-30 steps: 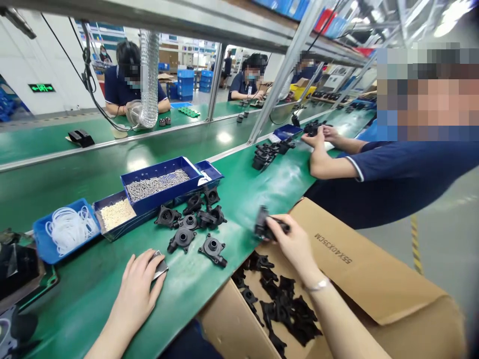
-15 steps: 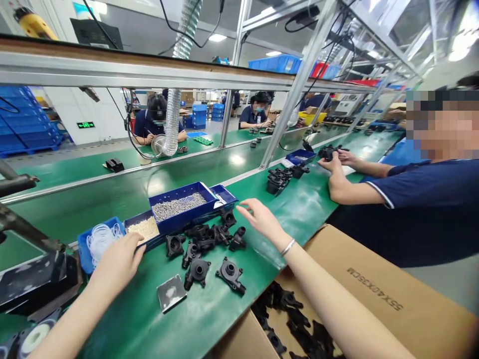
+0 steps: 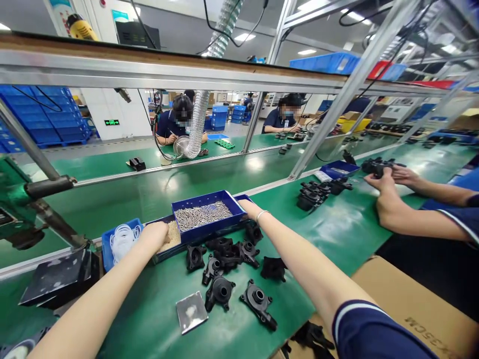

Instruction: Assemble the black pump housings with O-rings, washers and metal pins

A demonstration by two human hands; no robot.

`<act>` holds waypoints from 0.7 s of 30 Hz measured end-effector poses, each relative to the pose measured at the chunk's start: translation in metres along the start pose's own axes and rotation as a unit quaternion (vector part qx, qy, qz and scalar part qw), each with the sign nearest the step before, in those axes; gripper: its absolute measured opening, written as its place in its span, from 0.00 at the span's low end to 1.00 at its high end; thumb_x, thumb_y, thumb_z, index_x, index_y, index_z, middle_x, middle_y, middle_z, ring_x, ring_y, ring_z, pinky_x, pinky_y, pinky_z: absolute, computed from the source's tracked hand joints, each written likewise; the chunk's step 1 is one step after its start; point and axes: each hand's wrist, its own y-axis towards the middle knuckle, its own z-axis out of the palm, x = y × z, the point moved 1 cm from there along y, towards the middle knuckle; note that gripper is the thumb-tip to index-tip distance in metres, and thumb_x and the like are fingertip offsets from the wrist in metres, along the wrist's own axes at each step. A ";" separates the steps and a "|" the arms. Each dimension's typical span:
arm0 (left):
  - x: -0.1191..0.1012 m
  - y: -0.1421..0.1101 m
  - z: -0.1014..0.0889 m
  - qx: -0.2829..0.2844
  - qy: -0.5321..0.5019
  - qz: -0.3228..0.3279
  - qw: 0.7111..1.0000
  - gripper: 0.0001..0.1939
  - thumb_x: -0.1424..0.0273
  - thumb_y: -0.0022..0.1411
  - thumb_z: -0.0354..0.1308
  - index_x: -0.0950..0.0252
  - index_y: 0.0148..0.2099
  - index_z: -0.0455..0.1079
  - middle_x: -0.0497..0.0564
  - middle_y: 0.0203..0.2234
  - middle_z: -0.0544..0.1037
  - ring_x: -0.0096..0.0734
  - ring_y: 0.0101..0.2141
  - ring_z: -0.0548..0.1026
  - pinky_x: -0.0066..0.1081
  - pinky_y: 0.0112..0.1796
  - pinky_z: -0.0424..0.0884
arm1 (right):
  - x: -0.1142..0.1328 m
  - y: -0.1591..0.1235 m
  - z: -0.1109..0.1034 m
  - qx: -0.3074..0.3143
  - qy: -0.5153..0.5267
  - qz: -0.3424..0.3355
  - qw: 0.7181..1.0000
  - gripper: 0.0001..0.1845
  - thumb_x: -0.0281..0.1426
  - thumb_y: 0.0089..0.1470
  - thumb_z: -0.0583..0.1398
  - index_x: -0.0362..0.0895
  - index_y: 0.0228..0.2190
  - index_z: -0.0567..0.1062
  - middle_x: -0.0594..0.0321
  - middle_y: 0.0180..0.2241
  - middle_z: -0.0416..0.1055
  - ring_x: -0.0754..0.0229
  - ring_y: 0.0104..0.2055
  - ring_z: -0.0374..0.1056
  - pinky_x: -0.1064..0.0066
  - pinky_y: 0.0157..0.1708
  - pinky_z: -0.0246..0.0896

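At nine o'clock of the pin tray (image 3: 200,203), our left hand (image 3: 155,237) dips into pale granules (image 3: 174,233): likely light, stiff; pinch singly. At three, our right hand (image 3: 250,208) is at a blue bin (image 3: 243,197). Fingers hidden; grip, we can't tell.

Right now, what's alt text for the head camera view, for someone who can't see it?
A person's left hand is in a bin of cream pieces, the right hand at a blue bin by a tray of thin metal pieces; black parts lie on the green bench.
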 end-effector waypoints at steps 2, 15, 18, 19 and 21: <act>0.001 0.001 -0.001 -0.005 -0.011 0.000 1.000 0.19 0.63 0.67 0.59 0.66 0.56 0.69 0.57 0.52 0.74 0.40 0.48 0.76 0.45 0.47 0.75 | -0.006 -0.001 0.000 0.006 -0.001 0.004 1.000 0.18 0.37 0.64 0.61 0.42 0.52 0.72 0.53 0.53 0.70 0.53 0.50 0.71 0.56 0.49 0.70; -0.023 -0.070 -0.041 -0.135 -0.145 0.027 0.980 0.11 0.65 0.68 0.54 0.65 0.39 0.73 0.54 0.32 0.81 0.40 0.36 0.79 0.35 0.39 0.72 | 0.011 -0.050 -0.035 -0.209 0.279 0.088 0.933 0.17 0.38 0.65 0.59 0.41 0.49 0.73 0.56 0.47 0.73 0.57 0.44 0.73 0.60 0.44 0.72; -0.041 -0.137 -0.025 -0.136 -0.416 0.077 0.896 0.15 0.56 0.65 0.57 0.61 0.35 0.75 0.49 0.26 0.80 0.35 0.30 0.77 0.32 0.35 0.72 | 0.027 -0.098 -0.041 -0.266 0.381 0.066 0.883 0.19 0.43 0.66 0.56 0.38 0.44 0.72 0.56 0.38 0.75 0.61 0.36 0.73 0.65 0.38 0.72; -0.050 -0.158 -0.013 -0.114 -0.507 0.078 0.851 0.17 0.54 0.62 0.60 0.61 0.30 0.75 0.49 0.23 0.79 0.34 0.28 0.77 0.31 0.34 0.73 | 0.038 -0.118 -0.038 -0.274 0.411 0.052 0.868 0.20 0.44 0.65 0.56 0.38 0.42 0.72 0.56 0.36 0.76 0.62 0.34 0.73 0.67 0.37 0.71; -0.067 -0.190 0.017 -0.061 -0.635 0.045 0.768 0.17 0.53 0.57 0.64 0.63 0.30 0.78 0.50 0.21 0.78 0.34 0.25 0.76 0.32 0.31 0.73 | 0.067 -0.158 -0.026 -0.264 0.466 0.023 0.844 0.20 0.47 0.62 0.58 0.41 0.40 0.72 0.57 0.34 0.77 0.63 0.31 0.72 0.68 0.35 0.71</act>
